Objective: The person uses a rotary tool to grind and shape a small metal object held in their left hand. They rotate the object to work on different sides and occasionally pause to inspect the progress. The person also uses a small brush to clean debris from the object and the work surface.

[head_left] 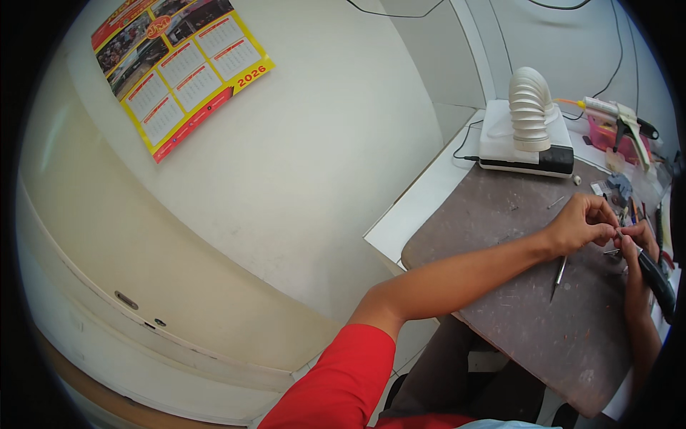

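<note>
My left hand [587,223] is closed in a pinch over the right side of the work mat, its thumb and forefinger on something too small to make out. Right beside it, my right hand [638,242] has its fingers curled close to the same spot. A thick black handle [656,282], looking like a rotary tool's handpiece, runs from the right hand's grip toward the lower right. Its tip is lost between the fingertips of both hands. Below my left hand lies a slim silver pen-like tool [559,277] with a pointed end, on the brown mat [493,236].
Behind the hands stands a white box machine [525,154] with a ribbed white hose [530,107]. At the back right are a dispensing gun [620,118] with an orange nozzle and a pink basket [622,143]. Small tools crowd the right edge. A calendar [179,71] hangs on the left wall.
</note>
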### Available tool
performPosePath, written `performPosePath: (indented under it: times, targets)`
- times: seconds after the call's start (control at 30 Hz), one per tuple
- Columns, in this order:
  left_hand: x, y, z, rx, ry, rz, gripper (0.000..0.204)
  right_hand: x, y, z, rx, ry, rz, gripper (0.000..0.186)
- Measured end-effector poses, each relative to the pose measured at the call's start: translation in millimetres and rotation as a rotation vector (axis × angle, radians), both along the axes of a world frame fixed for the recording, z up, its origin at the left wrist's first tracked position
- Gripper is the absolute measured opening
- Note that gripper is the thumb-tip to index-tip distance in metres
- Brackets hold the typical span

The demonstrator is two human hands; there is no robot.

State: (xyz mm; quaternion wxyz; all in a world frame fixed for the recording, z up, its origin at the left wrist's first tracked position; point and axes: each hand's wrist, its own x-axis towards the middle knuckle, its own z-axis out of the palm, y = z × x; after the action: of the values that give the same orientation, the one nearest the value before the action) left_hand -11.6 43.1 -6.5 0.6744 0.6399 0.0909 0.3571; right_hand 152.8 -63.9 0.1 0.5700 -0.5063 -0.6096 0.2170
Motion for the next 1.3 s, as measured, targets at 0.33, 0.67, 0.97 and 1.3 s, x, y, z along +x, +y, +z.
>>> performPosePath:
  times: [0.33,0.67,0.97,1.3]
  targets:
    - [-1,-2,1,0.016,0.013,-0.002,0.012,4,-1,-3,0.01,-0.001,-0.001,0.018]
    - [-2,-1,1,0.005,0.027,0.0,0.014,7,3,-6,0.018,-0.019,0.036,0.015]
    - [0,-1,1,-0.009,0.011,-0.018,0.014,5,2,-6,0.027,0.021,0.027,0.014]
    - [0,-2,2,0.01,0.016,-0.012,0.013,10,5,-9,0.018,0.02,0.045,0.017]
